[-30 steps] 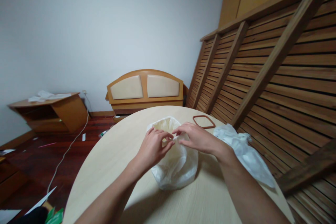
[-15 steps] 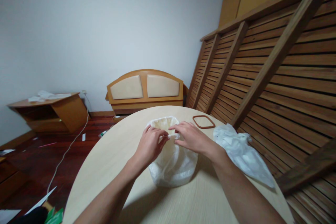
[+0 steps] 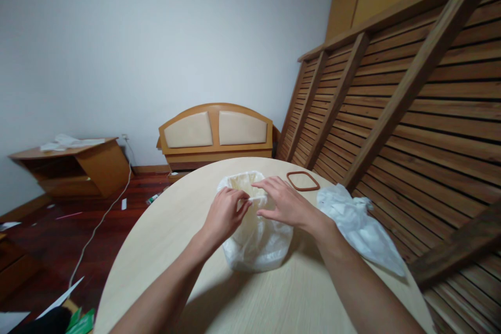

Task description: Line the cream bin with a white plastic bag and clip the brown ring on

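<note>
A small cream bin lined with a thin white plastic bag (image 3: 256, 242) stands on the round pale wooden table (image 3: 168, 250). My left hand (image 3: 225, 214) pinches the bag's edge at the near rim, fingers closed on the plastic. My right hand (image 3: 285, 204) rests on top of the bag beside it, with its fingers on the same edge and partly stretched out. The bin's open mouth shows beyond my hands.
A brown rectangular ring (image 3: 302, 181) lies on the table behind my right hand. A second crumpled white plastic bag (image 3: 358, 227) lies at the table's right edge. A slatted wooden bed frame (image 3: 410, 115) leans at the right. A headboard (image 3: 216, 133) and low shelf (image 3: 74, 167) stand by the wall.
Both hands have shifted slightly away from me along the bag's rim, and the plastic has been drawn tighter over the bin. The right fingers have spread somewhat.
</note>
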Motion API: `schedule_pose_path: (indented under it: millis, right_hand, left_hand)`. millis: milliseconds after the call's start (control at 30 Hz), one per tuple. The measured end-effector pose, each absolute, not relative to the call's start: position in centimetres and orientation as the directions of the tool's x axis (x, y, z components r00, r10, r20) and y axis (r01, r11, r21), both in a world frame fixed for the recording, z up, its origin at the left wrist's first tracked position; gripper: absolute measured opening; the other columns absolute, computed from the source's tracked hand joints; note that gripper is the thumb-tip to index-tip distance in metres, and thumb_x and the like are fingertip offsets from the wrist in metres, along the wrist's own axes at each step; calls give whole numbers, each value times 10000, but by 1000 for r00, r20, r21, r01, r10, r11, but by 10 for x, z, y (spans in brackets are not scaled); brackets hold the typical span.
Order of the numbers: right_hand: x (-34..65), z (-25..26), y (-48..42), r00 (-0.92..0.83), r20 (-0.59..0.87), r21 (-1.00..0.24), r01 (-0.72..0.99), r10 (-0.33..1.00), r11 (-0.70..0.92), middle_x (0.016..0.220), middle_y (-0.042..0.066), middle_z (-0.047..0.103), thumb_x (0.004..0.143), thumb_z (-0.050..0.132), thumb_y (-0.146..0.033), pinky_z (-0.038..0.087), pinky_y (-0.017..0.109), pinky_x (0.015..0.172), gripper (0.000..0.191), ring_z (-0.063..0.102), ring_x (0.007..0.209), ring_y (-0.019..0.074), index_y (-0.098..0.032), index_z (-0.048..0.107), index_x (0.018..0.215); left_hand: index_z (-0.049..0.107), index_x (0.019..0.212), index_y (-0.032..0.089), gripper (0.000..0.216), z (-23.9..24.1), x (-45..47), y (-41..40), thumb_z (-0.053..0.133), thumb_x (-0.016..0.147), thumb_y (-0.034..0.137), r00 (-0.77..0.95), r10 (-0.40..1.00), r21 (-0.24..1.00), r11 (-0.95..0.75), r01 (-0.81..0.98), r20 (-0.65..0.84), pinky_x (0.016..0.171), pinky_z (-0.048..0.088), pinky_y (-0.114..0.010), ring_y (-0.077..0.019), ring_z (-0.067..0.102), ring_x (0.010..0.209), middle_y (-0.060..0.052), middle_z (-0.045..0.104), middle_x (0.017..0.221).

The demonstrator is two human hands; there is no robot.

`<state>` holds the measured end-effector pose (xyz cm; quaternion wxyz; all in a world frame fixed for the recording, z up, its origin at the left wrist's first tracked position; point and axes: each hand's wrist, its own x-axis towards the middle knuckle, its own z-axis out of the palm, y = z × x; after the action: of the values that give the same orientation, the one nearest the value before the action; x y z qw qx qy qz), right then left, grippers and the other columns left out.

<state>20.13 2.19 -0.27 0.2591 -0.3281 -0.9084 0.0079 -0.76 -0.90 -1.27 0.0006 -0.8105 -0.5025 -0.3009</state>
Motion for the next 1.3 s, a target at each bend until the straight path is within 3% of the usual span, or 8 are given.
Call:
schedule_pose_path:
  millis: [133, 300, 500, 600, 800, 933, 1067, 1300]
  right_hand:
    - [211, -4, 19, -559, 558, -217, 615, 613, 758, 1290, 119, 608, 830, 732, -343, 449, 488, 1033, 604, 555, 1209, 296, -228, 478, 1366]
    - [223, -19, 8, -352, 569, -330, 730, 743, 598, 1124, 110, 643, 849, 691, -434, 500, 471, 948, 436, 637, 1074, 299, -219, 514, 1184]
    - [246, -68, -4, -321, 265, -483, 772, 909, 414, 1319, 198, 575, 641, 844, -530, 467, 518, 1017, 857, 568, 1242, 381, -182, 438, 1311]
    - [253, -86, -1, -434, 175, -569, 688, 884, 451, 1437, 205, 517, 666, 842, -394, 446, 498, 1062, 916, 541, 1301, 355, -184, 364, 1419]
    - [258, -104, 19, -529, 269, -583, 576, 805, 573, 1438, 145, 561, 794, 681, -200, 399, 507, 1116, 639, 529, 1327, 322, -226, 481, 1400]
    - [264, -106, 25, -528, 275, -541, 606, 804, 583, 1440, 175, 541, 744, 714, -211, 358, 519, 1153, 739, 492, 1353, 334, -182, 462, 1438]
    - [260, -104, 25, -455, 368, -588, 562, 811, 582, 1614, 170, 305, 791, 737, -369, 257, 557, 1207, 957, 298, 1487, 325, -231, 212, 1579]
    - [230, -113, 21, -429, 388, -687, 456, 816, 566, 1653, 145, 225, 874, 669, -471, 232, 546, 1224, 962, 240, 1517, 297, -253, 82, 1604]
  left_hand:
    - [697, 934, 186, 128, -15, -9, -10, 608, 934, 277, 345, 794, 311, -537, 784, 501, 865, 487, -372, -244, 637, 932, -75, 733, 922]
    - [566, 1229, 209, 363, -19, -15, -23, 663, 899, 323, 293, 710, 307, -586, 750, 640, 1029, 470, -457, -281, 561, 1187, -114, 616, 1247]
    - [426, 1216, 231, 339, -68, -33, -43, 591, 924, 284, 25, 597, 369, -528, 765, 802, 962, 527, -440, -250, 579, 1114, -103, 526, 1172]
    - [308, 1311, 244, 598, -104, -44, -42, 670, 866, 417, -74, 722, 527, -426, 735, 688, 928, 555, -482, -254, 623, 1053, -110, 487, 1233]
    - [-61, 1527, 279, 1113, -145, -46, -32, 757, 780, 378, 9, 910, 677, -315, 665, 415, 1158, 390, -537, -353, 422, 1419, -214, 156, 1609]
    - [-74, 1571, 236, 1096, -139, -44, -28, 712, 811, 315, 31, 893, 655, -354, 667, 450, 1234, 251, -537, -358, 194, 1527, -207, 132, 1641]
    - [-85, 1589, 273, 985, -121, -41, -20, 620, 906, 356, -3, 790, 646, -500, 578, 614, 1252, 154, -561, -340, 68, 1551, -128, -38, 1689]
    - [-26, 1600, 274, 859, -125, -33, -14, 544, 967, 380, 122, 869, 745, -477, 467, 480, 1268, 125, -541, -316, 138, 1546, -103, 68, 1692]
